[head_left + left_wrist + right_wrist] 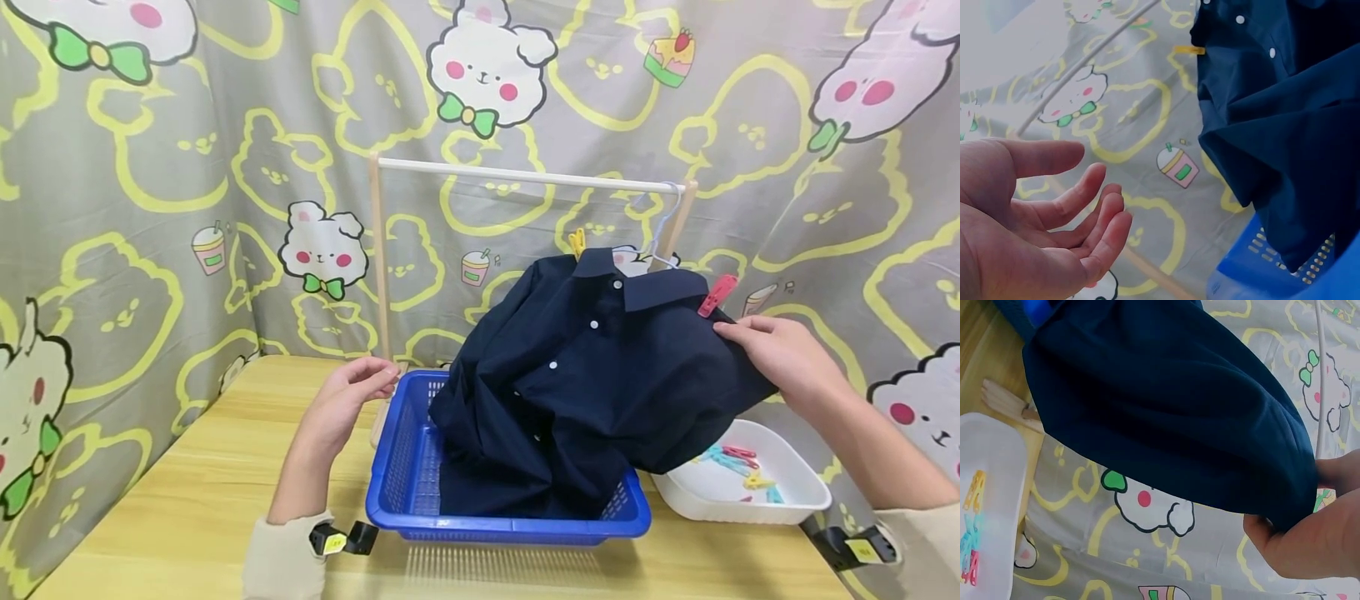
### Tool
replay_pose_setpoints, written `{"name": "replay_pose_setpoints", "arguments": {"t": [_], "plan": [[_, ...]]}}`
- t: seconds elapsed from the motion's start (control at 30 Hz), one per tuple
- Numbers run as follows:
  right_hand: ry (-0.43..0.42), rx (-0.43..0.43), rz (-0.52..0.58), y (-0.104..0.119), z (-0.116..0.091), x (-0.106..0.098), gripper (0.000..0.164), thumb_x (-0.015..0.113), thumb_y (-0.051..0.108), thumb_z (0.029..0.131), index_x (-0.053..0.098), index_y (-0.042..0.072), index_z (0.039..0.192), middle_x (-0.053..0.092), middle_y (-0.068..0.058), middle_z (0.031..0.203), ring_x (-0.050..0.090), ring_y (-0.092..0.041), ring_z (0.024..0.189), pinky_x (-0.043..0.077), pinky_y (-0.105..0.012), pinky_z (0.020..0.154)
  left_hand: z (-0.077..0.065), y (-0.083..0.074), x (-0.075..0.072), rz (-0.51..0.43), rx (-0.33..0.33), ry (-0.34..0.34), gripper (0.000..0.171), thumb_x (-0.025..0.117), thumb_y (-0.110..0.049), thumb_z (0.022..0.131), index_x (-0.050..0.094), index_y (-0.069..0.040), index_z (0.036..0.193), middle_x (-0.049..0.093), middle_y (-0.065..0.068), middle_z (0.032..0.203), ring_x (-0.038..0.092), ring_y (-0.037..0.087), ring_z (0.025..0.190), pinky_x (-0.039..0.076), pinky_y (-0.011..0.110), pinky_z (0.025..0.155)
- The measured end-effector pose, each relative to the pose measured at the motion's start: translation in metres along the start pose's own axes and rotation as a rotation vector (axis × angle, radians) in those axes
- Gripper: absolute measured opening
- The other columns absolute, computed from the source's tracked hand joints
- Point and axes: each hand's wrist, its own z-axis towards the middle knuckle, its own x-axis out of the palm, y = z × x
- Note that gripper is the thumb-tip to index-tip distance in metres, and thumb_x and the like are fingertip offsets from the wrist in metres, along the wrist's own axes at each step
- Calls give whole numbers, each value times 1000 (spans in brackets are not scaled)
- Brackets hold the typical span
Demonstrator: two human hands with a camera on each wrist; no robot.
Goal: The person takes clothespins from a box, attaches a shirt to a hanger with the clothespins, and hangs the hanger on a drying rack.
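A dark navy shirt (577, 367) with white buttons hangs on a pale blue hanger (663, 233) hooked over the rack's rail. Its lower part drops into the blue basket (510, 527). A yellow clothespin (577, 242) is at one shoulder, a red clothespin (717, 296) at the other. Near the red one my right hand (795, 358) pinches the shirt's shoulder; in the right wrist view, thumb and fingers hold the cloth (1172, 419). Left of the basket my left hand (348, 396) is raised, and the left wrist view shows its fingers (1100, 237) loosely bent with nothing in them.
The rack (525, 175) with wooden posts stands behind the basket. At the right, a white tub (750, 510) holds several coloured clothespins (738, 454). A patterned curtain (300, 150) surrounds the wooden table (180, 483).
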Motion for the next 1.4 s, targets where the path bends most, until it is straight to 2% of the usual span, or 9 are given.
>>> {"name": "replay_pose_setpoints", "arguments": {"t": [0.1, 0.2, 0.3, 0.43, 0.57, 0.73, 0.97, 1.17, 1.4], "plan": [[-22, -2, 1, 1, 0, 1, 69, 40, 57, 103, 54, -5, 128, 48, -29, 125, 45, -44, 109, 43, -46, 81, 0, 1, -4, 1, -10, 2, 38, 61, -23, 102, 60, 10, 120, 65, 1, 100, 62, 18, 96, 51, 26, 89], [-29, -9, -10, 3, -1, 0, 71, 40, 57, 103, 52, -6, 132, 46, -31, 130, 45, -46, 111, 44, -49, 84, 1, 5, -10, 14, -20, 22, 42, 60, -25, 103, 58, 11, 124, 65, 1, 103, 62, 12, 96, 51, 27, 92], [-44, -22, -26, 3, -1, 0, 70, 41, 55, 104, 52, -7, 135, 47, -33, 130, 45, -47, 111, 43, -53, 85, 1, 10, -17, 49, -29, 57, 47, 58, -27, 104, 55, 11, 130, 67, 7, 114, 63, 11, 102, 49, 30, 96], [-76, -38, -43, 4, -3, 2, 68, 43, 51, 104, 49, -9, 136, 47, -36, 131, 46, -49, 110, 43, -58, 86, 3, 20, -25, 99, -44, 116, 49, 54, -26, 105, 51, 10, 139, 61, 21, 133, 61, 19, 115, 48, 31, 100], [-103, -52, -50, 3, -4, 3, 67, 45, 49, 105, 47, -10, 136, 47, -38, 131, 47, -51, 109, 44, -63, 88, 6, 31, -28, 100, -73, 161, 50, 53, -24, 106, 46, 10, 142, 53, 27, 140, 57, 29, 123, 48, 39, 106], [-133, -77, -67, 2, -5, 5, 65, 47, 46, 104, 49, -11, 134, 51, -38, 126, 50, -50, 105, 47, -60, 84, 10, 44, -29, 86, -138, 199, 53, 53, -24, 106, 40, 10, 146, 50, 30, 141, 53, 40, 129, 48, 45, 107], [-157, -97, -89, -2, -6, 9, 65, 49, 47, 103, 48, -9, 135, 54, -36, 119, 51, -48, 101, 49, -54, 78, 9, 59, -25, 113, -241, 354, 69, 53, -32, 106, 28, 14, 149, 56, 30, 138, 61, 39, 125, 47, 50, 107], [-171, -105, -77, -4, -5, 12, 65, 51, 48, 103, 49, -9, 135, 54, -36, 120, 50, -48, 102, 48, -56, 80, 8, 62, -19, 123, -267, 380, 74, 53, -36, 105, 25, 17, 149, 50, 32, 143, 55, 43, 131, 44, 53, 109], [-175, -94, -67, -8, -5, 15, 66, 51, 49, 102, 49, -8, 135, 53, -37, 122, 49, -49, 104, 46, -60, 83, 11, 67, -15, 87, -281, 422, 63, 49, -26, 107, 29, 17, 147, 52, 33, 141, 58, 38, 128, 45, 52, 108]]}}
